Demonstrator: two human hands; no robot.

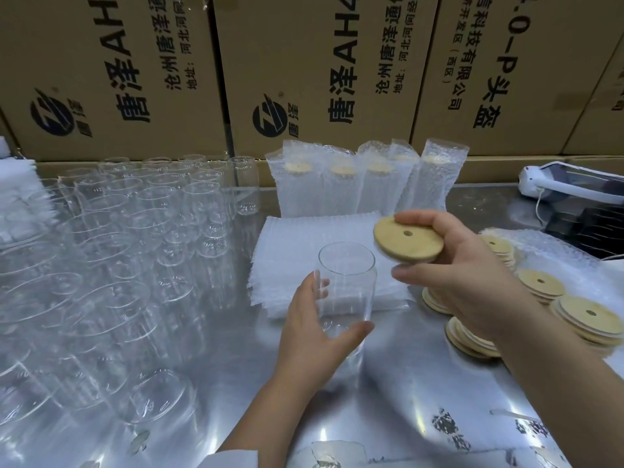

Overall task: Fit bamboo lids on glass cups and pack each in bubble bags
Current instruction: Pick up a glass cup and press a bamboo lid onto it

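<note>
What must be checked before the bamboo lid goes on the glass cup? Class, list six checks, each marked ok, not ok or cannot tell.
1. The clear glass cup is upright, mouth unobstructed: ok.
2. The left hand grips the cup's side: ok.
3. The right hand holds the round holed bamboo lid by its edge: ok.
4. Lid level and centred over the cup mouth: not ok; it is tilted and off to the right.
5. Seal under the lid: cannot tell.
6. The stack of white bubble bags lies behind the cup: ok.
</note>
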